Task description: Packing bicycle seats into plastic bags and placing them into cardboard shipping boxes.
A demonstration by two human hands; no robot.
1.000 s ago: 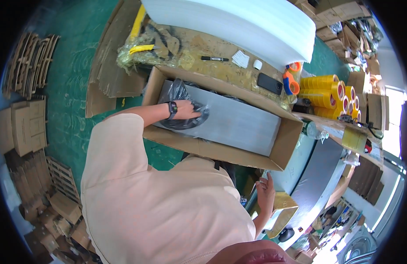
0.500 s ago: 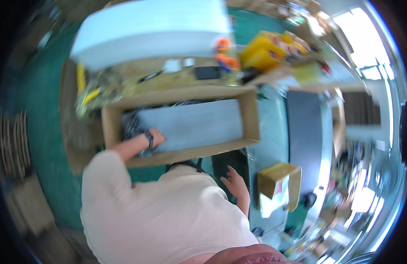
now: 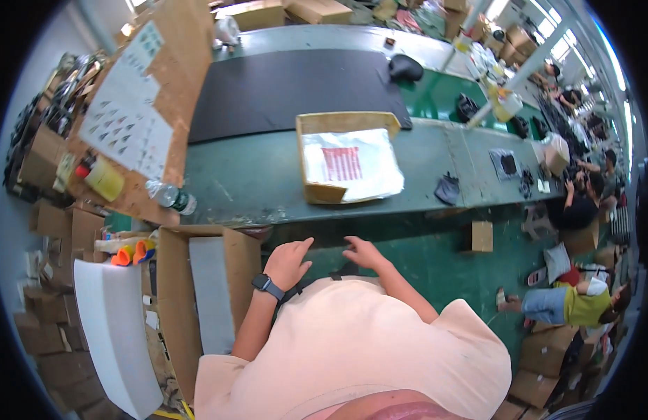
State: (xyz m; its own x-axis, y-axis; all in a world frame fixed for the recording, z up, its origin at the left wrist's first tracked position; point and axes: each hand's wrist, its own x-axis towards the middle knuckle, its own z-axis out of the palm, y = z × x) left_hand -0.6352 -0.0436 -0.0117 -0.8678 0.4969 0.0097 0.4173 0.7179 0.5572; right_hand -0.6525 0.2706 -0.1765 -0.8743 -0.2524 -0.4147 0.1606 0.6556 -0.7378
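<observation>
My left hand (image 3: 289, 264) is in the air at the near edge of the green workbench (image 3: 257, 183), fingers stretched out and holding nothing. Level with it, my right hand (image 3: 364, 252) is also open and empty, over the gap before the bench. Beyond both hands, a small cardboard box (image 3: 346, 123) with a low front sits on the bench. In it lies a white plastic packet (image 3: 381, 170) with red print. A long open carton (image 3: 178, 294) stands by my left forearm, with a flat grey sheet (image 3: 213, 290) inside.
A black mat (image 3: 289, 91) covers the back of the bench. A plastic bottle (image 3: 171, 196) and an upright board (image 3: 180, 84) with papers stand at left. A white foam block (image 3: 114, 329) and an orange tape dispenser (image 3: 133, 252) are beyond the carton. Several people sit or stand at right.
My view has swung right, from the long carton to the workbench. My left hand has left the grey sheet inside the carton; both hands are now before the bench.
</observation>
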